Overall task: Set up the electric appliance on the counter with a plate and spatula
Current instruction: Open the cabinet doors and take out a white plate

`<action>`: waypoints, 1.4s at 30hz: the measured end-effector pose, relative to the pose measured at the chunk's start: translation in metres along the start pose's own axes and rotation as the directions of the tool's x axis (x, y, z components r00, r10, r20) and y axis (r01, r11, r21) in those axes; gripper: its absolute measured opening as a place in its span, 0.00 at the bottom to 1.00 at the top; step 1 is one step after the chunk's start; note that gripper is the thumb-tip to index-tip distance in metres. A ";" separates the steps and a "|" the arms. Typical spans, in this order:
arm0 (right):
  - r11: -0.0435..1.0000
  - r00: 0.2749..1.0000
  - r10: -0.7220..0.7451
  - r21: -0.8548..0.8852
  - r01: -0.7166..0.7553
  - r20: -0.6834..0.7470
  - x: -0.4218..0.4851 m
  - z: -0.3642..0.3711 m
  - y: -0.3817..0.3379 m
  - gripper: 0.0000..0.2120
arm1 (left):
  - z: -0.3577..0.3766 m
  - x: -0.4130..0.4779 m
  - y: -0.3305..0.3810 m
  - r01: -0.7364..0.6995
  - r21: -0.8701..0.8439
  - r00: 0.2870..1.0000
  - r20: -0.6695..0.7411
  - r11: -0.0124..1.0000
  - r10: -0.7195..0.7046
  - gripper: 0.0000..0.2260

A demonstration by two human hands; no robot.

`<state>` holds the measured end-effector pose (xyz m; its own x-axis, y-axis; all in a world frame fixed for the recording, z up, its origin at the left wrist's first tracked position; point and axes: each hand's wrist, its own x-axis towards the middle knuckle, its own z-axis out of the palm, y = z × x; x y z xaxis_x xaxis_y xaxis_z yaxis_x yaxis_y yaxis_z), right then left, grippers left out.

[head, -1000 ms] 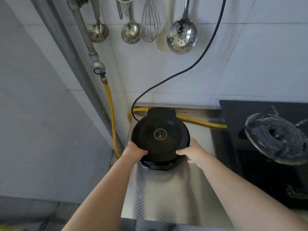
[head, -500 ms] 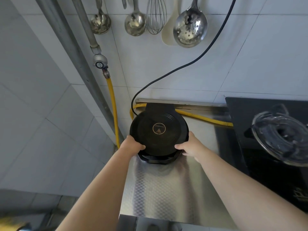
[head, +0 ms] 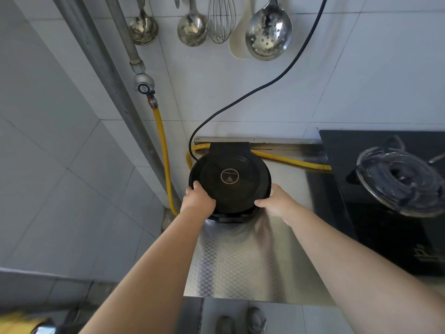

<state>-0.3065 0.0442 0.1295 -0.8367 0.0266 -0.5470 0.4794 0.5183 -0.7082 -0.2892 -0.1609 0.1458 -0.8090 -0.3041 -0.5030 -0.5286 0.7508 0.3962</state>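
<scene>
A round black electric appliance (head: 230,179) with its lid closed sits at the back of the steel counter (head: 240,256), close to the wall. My left hand (head: 198,198) grips its front left rim and my right hand (head: 277,203) grips its front right rim. Its black power cord (head: 265,85) runs from the back left up the tiled wall and out of the top of the frame. No plate is in view. A white spatula (head: 238,44) hangs on the wall among metal utensils.
A black gas hob with a burner (head: 399,179) lies to the right. A yellow gas hose (head: 163,150) drops from a valve and runs behind the appliance. Ladles, a whisk (head: 220,20) and a slotted spoon (head: 268,30) hang above. The counter's left edge is just beside the appliance.
Both hands have kept hold of the appliance while it slid a little farther back toward the wall. The camera has tilted slightly.
</scene>
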 end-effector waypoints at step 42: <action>0.987 0.987 0.158 0.005 -0.158 -0.022 -0.278 -0.088 0.309 0.17 | 0.255 -0.320 -0.020 -0.381 0.204 0.923 0.024 0.902 0.385 0.22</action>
<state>0.0506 0.2716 0.1019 -0.7562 0.1273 -0.6418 0.6068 0.5032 -0.6152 0.0466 0.0710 0.1026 -0.9435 0.0225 -0.3306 -0.1158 0.9124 0.3925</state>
